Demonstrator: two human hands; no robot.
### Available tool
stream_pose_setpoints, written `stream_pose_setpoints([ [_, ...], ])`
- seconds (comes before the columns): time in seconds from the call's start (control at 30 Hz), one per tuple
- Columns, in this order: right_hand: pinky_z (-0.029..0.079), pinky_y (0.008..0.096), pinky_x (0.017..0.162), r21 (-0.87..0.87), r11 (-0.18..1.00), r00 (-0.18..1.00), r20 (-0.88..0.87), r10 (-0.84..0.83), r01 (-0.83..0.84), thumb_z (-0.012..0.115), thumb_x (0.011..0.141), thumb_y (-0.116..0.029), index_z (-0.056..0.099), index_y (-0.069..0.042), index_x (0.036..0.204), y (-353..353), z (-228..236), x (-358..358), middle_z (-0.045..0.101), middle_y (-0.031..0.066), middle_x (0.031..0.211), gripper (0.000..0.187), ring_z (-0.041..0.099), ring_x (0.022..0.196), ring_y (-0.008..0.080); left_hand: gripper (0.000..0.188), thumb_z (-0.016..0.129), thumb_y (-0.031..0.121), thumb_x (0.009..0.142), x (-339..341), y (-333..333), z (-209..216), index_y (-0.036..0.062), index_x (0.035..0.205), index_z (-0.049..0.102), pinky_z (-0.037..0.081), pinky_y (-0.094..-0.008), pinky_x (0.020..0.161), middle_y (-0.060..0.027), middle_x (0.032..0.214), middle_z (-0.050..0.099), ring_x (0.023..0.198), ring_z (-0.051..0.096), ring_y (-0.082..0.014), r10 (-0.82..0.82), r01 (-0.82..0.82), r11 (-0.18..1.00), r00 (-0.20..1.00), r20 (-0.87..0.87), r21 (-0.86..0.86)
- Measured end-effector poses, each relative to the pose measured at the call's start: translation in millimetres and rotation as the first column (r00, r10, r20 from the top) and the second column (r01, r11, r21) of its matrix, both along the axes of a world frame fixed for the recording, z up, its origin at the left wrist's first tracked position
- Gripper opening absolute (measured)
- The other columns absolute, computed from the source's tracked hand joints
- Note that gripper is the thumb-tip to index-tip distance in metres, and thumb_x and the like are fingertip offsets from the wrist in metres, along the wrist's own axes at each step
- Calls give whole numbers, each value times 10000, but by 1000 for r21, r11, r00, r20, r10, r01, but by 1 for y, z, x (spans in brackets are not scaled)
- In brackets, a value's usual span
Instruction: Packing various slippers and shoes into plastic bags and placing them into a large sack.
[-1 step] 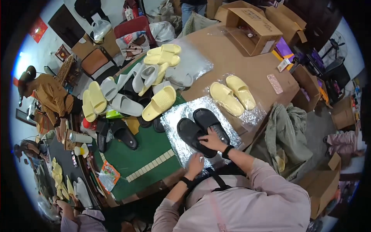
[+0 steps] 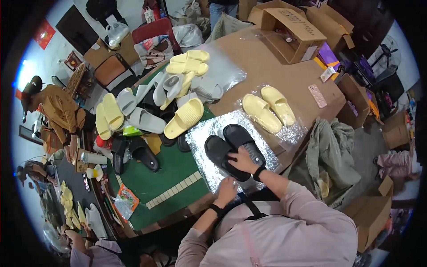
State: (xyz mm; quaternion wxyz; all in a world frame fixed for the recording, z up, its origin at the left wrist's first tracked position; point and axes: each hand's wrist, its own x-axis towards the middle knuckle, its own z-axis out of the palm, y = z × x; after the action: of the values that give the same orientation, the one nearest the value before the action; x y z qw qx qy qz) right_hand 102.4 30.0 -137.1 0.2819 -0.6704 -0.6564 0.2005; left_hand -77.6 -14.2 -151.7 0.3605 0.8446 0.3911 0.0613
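A pair of black slide slippers lies side by side on a shiny silver sheet (image 2: 202,164), toes pointing away from me. My right hand (image 2: 244,161) rests over the heel halves of the left black slipper (image 2: 216,150) and the right black slipper (image 2: 239,135), its fingers apart and touching them. Just left of the heels, my left hand (image 2: 227,190) hovers by the sheet's near edge with fingers curled in. Whatever may be between those fingertips is too small to make out. Beyond the sheet sits a pair of pale yellow slippers (image 2: 261,111) on clear plastic.
Loose yellow, grey and black slippers (image 2: 183,118) pile up at the table's left half. An open carton (image 2: 291,35) stands at the far right, with a phone (image 2: 317,96) nearer. A green-grey sack (image 2: 331,155) hangs beside the right edge. Co-workers (image 2: 64,107) are at the left.
My left hand's fingers have drawn in slightly near the sheet's edge. My right hand has shifted a little on the black slippers, which stay in place.
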Motion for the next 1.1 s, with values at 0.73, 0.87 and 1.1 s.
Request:
stream_pose_setpoints([
  [0.73,399,254,746,-589,549,738,-670,80,-593,573,788,-75,584,22,957,-123,134,126,567,24,826,195,495,805,117,225,523,99,804,6,40,23,77,1017,594,443,-397,784,-73,985,575,907,542,-272,9,41,862,995,-96,506],
  [0.87,400,285,770,-396,730,679,-724,125,-557,578,783,-99,581,21,952,-124,97,117,567,88,846,208,509,816,166,162,570,83,827,29,47,65,31,971,623,476,-362,714,-99,937,609,800,580,-279,37,-128,878,979,201,460],
  [1.1,405,414,788,-353,917,971,-209,115,-184,543,815,-165,589,6,1005,-128,86,107,566,215,919,260,515,934,356,186,580,82,801,42,36,106,49,977,631,477,-344,716,-83,961,604,848,563,-268,-5,-129,873,962,273,471],
])
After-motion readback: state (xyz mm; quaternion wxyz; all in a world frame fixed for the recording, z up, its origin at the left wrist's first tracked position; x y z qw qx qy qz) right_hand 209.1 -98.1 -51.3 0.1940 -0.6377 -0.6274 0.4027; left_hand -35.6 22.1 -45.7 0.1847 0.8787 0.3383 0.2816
